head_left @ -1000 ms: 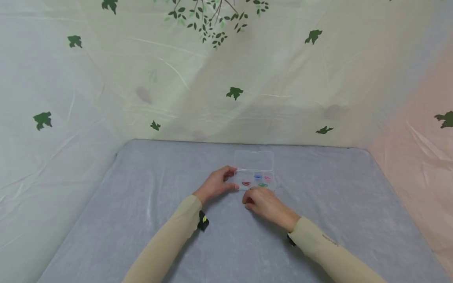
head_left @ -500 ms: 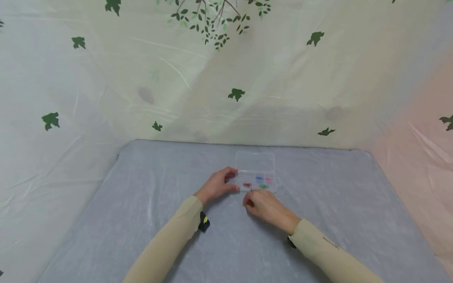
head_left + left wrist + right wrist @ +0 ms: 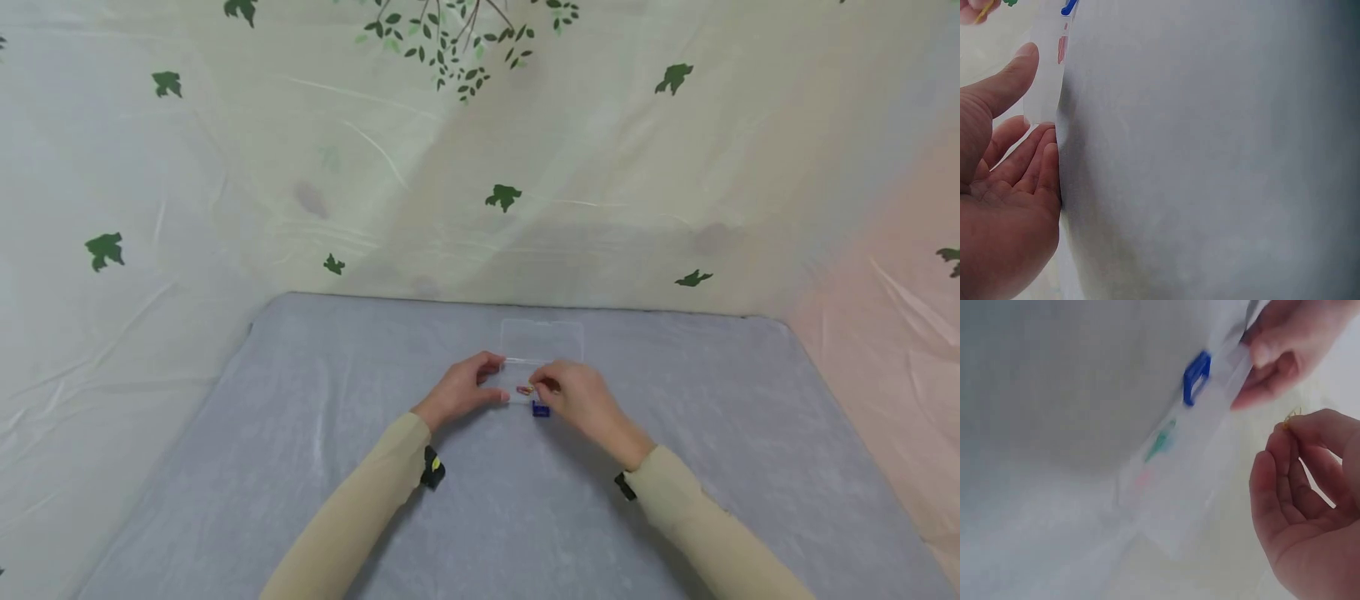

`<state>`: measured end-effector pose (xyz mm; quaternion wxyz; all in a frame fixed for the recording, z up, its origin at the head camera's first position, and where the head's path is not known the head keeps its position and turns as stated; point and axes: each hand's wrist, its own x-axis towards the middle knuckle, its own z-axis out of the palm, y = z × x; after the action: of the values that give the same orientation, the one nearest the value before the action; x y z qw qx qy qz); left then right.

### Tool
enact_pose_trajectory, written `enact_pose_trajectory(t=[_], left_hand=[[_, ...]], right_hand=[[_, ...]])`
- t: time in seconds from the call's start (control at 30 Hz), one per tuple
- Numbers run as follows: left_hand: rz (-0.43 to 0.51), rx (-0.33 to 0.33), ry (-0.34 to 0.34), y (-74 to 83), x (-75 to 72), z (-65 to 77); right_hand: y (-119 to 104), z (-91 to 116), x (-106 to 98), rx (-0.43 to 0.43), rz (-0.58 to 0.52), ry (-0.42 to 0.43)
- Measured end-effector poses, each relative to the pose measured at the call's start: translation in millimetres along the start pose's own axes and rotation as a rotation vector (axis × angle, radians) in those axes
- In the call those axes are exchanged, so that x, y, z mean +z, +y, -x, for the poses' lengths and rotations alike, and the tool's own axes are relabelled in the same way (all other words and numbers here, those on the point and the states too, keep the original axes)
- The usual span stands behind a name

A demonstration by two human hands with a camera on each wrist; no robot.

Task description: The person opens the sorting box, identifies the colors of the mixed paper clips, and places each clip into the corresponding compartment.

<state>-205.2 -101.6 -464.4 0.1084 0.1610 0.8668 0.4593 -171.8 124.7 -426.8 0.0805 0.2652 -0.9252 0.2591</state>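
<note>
A clear plastic compartment box (image 3: 514, 376) stands on the grey cloth with its lid (image 3: 542, 338) raised at the back. My left hand (image 3: 461, 390) holds the box's left end, thumb at the front corner and fingers at the rear. Between thumb and fingertips, my right hand (image 3: 585, 398) pinches a yellow paper clip (image 3: 1292, 417) over the box. In the left compartment lies a red paper clip (image 3: 522, 390). A blue latch (image 3: 541, 410) sits at the box's front edge. Through the wall, the right wrist view shows green (image 3: 1159, 442) and pink (image 3: 1143, 479) shapes, blurred.
Grey cloth (image 3: 337, 375) spreads over the table around the box. Behind it hangs a pale curtain (image 3: 420, 208) with green leaf prints, which also closes off both sides.
My right hand has risen from the cloth at the box's front and moved forward over the box with the yellow paper clip. The blue latch has come into sight. My left hand stays put.
</note>
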Motion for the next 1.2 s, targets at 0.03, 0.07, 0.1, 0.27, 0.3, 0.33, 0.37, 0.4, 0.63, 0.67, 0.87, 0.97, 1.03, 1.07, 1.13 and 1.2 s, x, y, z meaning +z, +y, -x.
enact_pose_trajectory(t=[0.03, 0.07, 0.1, 0.27, 0.3, 0.33, 0.37, 0.4, 0.63, 0.67, 0.87, 0.97, 1.03, 1.07, 1.13, 1.2], left_hand=[[0.001, -0.002, 0.0, 0.1, 0.0, -0.1], [0.005, -0.003, 0.001, -0.2, 0.0, -0.2], [0.006, -0.006, 0.002, -0.3, 0.2, -0.4], [0.012, -0.019, 0.006, -0.8, 1.6, -0.1], [0.011, -0.022, 0.005, -0.7, 1.7, 0.0], [0.01, -0.024, 0.004, -0.6, 1.7, 0.1], [0.008, -0.027, 0.003, -0.3, 1.6, 0.3], [0.005, -0.029, 0.002, -0.3, 1.5, 0.2], [0.0, -0.022, -0.004, 0.0, 3.2, -0.7], [0.0, -0.021, -0.005, 0.0, 3.6, -0.6], [0.003, -0.023, -0.01, 1.4, 4.4, -1.5], [0.006, -0.022, -0.008, 1.6, 4.1, -1.7], [0.003, -0.023, -0.01, 1.5, 3.6, -1.9], [0.0, -0.025, -0.01, 1.6, 3.2, -1.8], [-0.006, -0.026, -0.011, 1.8, 2.4, -1.7], [-0.011, -0.032, -0.012, 2.4, 1.4, -1.2]], right_hand=[[1.7, -2.1, -1.6, 0.013, 0.001, 0.011], [3.7, -4.3, -2.6, 0.024, -0.001, 0.019], [5.6, -6.6, -3.5, 0.033, -0.005, 0.025], [16.1, -14.7, -1.5, 0.04, 0.003, 0.031], [17.7, -16.1, -0.3, 0.041, 0.005, 0.03], [19.3, -17.6, 1.0, 0.041, 0.007, 0.029], [20.6, -19.3, 2.4, 0.048, 0.008, 0.022], [21.6, -21.1, 3.5, 0.053, 0.009, 0.017], [24.1, -30.6, 10.0, 0.077, 0.024, -0.021], [24.2, -31.2, 10.9, 0.08, 0.029, -0.027], [25.0, -31.8, 14.2, 0.08, 0.055, -0.051], [25.3, -31.3, 13.6, 0.069, 0.046, -0.043], [25.7, -30.2, 12.3, 0.064, 0.039, -0.032], [26.2, -29.4, 11.5, 0.064, 0.034, -0.026], [26.5, -26.5, 8.2, 0.067, 0.023, -0.009], [26.4, -22.7, 3.6, 0.079, 0.011, 0.007]])
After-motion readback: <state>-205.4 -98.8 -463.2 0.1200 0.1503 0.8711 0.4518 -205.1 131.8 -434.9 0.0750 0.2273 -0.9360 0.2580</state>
